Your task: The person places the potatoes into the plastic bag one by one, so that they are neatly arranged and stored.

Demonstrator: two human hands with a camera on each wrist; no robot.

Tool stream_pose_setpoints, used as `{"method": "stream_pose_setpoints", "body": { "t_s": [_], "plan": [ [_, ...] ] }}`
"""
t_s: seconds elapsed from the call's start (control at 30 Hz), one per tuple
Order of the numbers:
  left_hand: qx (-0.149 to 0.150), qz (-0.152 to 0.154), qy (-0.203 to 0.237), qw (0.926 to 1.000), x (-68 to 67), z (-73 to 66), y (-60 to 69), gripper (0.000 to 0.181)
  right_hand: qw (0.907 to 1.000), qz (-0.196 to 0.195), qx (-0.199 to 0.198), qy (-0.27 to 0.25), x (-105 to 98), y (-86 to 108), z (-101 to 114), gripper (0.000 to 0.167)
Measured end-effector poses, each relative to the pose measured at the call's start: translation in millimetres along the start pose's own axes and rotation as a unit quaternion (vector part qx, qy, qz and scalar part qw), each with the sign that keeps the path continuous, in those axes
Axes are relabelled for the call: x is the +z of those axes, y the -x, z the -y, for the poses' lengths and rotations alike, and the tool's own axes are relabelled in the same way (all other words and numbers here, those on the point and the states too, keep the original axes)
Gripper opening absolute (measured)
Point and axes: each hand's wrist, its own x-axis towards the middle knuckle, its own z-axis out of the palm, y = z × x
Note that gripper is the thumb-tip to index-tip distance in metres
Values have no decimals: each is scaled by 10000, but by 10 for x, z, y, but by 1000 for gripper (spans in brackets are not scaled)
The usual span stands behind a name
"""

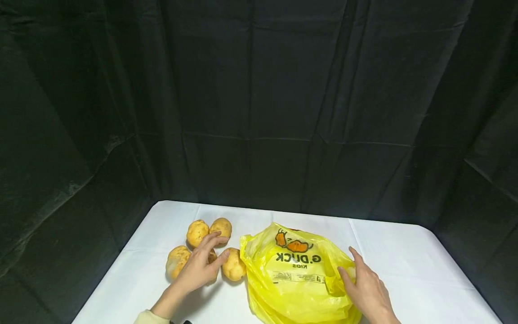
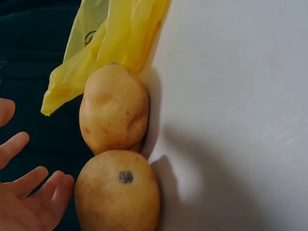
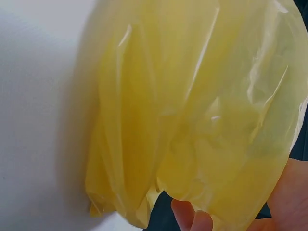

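A yellow plastic bag (image 1: 297,288) with printed lettering lies on its side, its film propped up. My right hand (image 1: 370,290) holds its right edge, thumb over the film. In the right wrist view, fingertips (image 3: 192,219) show from under the bag. My left hand (image 1: 202,265) hovers over a group of several potatoes, its fingers spread and loosely bent, holding nothing. Beneath it one potato (image 1: 212,256) is mostly hidden. Another potato (image 1: 234,265) sits beside the bag. In the left wrist view, a potato with a dark spot (image 2: 118,197) stands close to the fingertips.
Two potatoes stand toward the back, one on the left (image 1: 197,233) and one on the right (image 1: 221,229). Another potato (image 1: 177,262) lies left of my wrist. A white cloth covers the table (image 1: 421,274), and dark curtains (image 1: 259,108) hang behind and along both sides.
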Motion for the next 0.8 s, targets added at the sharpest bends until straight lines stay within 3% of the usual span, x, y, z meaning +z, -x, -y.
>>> {"method": "stream_pose_setpoints", "body": {
  "t_s": [0.2, 0.4, 0.57, 0.8],
  "plan": [
    [-189, 196, 441, 9987, -37, 21, -119, 38, 9995, -225, -217, 43, -2, -22, -46, 58],
    [-406, 161, 496, 9978, -47, 51, -220, 41, 9981, -406, -461, -32, -3, -58, -81, 52],
    [-587, 117, 69, 9982, -22, 51, -269, 46, 9987, -314, -392, -45, 3, -89, -102, 51],
    [-719, -85, -950, 9928, 11, 42, -344, 50, 9996, -146, -250, 10, 7, -131, -112, 53]
  ]
}}
